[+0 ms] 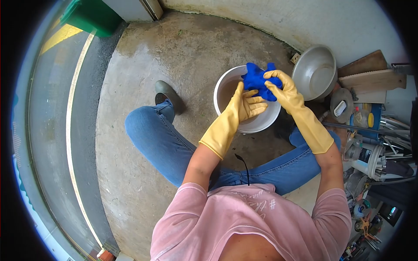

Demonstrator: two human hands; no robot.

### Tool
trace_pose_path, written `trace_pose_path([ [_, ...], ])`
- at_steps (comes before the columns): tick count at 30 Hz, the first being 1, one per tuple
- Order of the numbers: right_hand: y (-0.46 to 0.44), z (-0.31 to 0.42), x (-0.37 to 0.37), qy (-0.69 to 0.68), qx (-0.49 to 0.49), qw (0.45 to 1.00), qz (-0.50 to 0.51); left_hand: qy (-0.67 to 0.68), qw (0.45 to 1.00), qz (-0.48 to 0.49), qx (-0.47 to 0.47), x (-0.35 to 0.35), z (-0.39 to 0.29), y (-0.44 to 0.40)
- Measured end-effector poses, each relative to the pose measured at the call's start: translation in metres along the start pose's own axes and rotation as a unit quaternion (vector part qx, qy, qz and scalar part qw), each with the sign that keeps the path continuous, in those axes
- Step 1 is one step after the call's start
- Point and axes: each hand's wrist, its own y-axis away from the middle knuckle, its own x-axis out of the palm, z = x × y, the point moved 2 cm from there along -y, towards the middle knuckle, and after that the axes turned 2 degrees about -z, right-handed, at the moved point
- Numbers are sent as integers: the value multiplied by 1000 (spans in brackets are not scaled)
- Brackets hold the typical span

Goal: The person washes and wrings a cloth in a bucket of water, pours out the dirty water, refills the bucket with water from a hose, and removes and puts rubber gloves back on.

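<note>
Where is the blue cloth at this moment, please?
In the head view, the blue cloth is in the upper half, right of centre; the gloved right hand holds it over the far side of the white bucket.

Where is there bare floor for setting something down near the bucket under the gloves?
One wide bare patch is concrete floor bordered by the left boot, the bucket and the back wall. Another lies between the left leg and the road. It is crowded right of the bucket, with a metal basin, wooden boards and clutter.
</note>
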Motion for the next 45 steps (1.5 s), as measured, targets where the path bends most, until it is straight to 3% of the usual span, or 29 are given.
trace_pose_path([
  [2,8,11,5,6,48,997,60,57,998,35,-7,-6,-2,-5],
  [4,14,15,7,33,7,993,115,74,990,123,3,3,-10,0],
  [6,18,9,10,-10,60,982,179,88,991,96,29,11,-12,8],
  [8,20,11,12,64,-33,975,212,145,988,56,7,14,-15,13],
  [10,21,11,15,153,-162,940,258,170,983,58,42,5,-16,6],
  [12,29,16,18,236,-209,899,305,219,974,17,56,0,-20,1],
  [14,35,21,23,299,-232,858,347,202,974,50,90,1,-23,7],
  [15,39,15,19,274,-264,870,313,212,970,64,96,-7,-24,1],
  [16,38,11,18,243,-236,884,322,223,967,76,100,-18,-24,-7],
  [17,33,5,15,213,-207,896,329,322,934,147,47,-29,-26,-12],
  [19,24,-5,13,156,-196,916,315,237,967,72,58,-22,-23,-7],
  [21,23,-10,6,87,-99,937,323,193,979,21,54,-16,-22,-4],
  [25,23,-3,0,10,-9,952,306,206,976,22,61,-20,-22,-6],
  [30,19,-10,-2,-102,145,961,211,214,976,-18,49,-16,-23,-3],
  [32,15,-17,-6,21,173,975,136,205,978,13,39,-26,-22,-6],
  [35,16,-43,-13,96,249,959,100,200,978,56,14,-23,-19,-4],
  [38,22,-41,-11,72,336,938,44,190,976,111,3,-9,-18,6],
  [39,19,-48,-8,-102,342,929,97,186,974,131,3,-5,-17,8],
  [42,22,-61,-1,-182,369,899,149,168,970,174,20,-4,-20,7],
  [45,16,-63,-10,-61,345,929,118,176,976,129,13,-15,-29,5],
])
